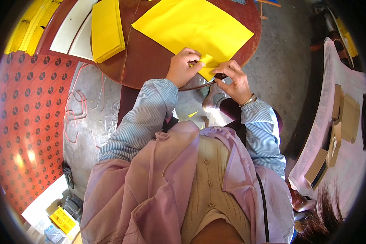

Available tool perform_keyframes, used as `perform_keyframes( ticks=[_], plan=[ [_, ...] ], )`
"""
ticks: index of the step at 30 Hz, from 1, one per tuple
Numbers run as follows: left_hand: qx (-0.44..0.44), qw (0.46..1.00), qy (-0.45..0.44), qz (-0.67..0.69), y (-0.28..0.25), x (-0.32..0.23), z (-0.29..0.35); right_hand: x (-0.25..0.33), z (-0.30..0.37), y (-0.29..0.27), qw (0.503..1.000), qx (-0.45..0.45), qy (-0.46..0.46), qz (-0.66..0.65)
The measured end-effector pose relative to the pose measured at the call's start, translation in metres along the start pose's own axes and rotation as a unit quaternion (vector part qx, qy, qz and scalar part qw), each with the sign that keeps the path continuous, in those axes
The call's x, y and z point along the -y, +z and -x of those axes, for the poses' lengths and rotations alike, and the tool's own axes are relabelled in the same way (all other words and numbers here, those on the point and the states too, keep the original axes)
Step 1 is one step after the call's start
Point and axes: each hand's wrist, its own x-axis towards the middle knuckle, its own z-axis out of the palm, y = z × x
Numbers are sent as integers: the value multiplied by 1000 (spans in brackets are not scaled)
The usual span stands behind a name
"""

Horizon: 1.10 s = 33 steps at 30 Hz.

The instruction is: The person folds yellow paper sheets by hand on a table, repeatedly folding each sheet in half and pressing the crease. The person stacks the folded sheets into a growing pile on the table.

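A large yellow sheet (pixel 195 30), cloth or paper, lies on a round reddish-brown table (pixel 154 67). Its near corner is folded up into a small flap at the table's edge. My left hand (pixel 184 67) is closed, with thumb and forefinger pinching the left side of that flap. On the other side, my right hand (pixel 235 81) has its fingers curled in at the corner, fingertips against the yellow material. Something dark shows between the right thumb and forefinger; I cannot make out what it is. Striped sleeves cover both forearms.
Left on the table is a stack of yellow sheets (pixel 106 32); more yellow sheets (pixel 30 26) hang at the far left. A red patterned panel (pixel 32 114) stands at left. Cords (pixel 79 105) lie on the floor. At right, a pink-covered surface (pixel 319 134) bears open cardboard boxes (pixel 347 118).
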Motion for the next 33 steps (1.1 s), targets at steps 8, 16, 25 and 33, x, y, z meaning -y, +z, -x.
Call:
perform_keyframes(
  ticks=[8, 16, 25, 33],
  plan=[
    [10, 1000, -4, -8, -3, -1, 0, 1, -2, 4, 999, 11, -25, 46],
    [34, 999, -13, -14, -6, 2, 0, -3, -4, 10, 998, -12, 51, -25],
    [65, 998, 19, -5, -13, 2, 2, -4, -7, 15, 981, -46, 149, -118],
    [78, 997, 14, 18, -12, -4, 4, -5, -8, 18, 976, -64, 155, -138]
  ],
)
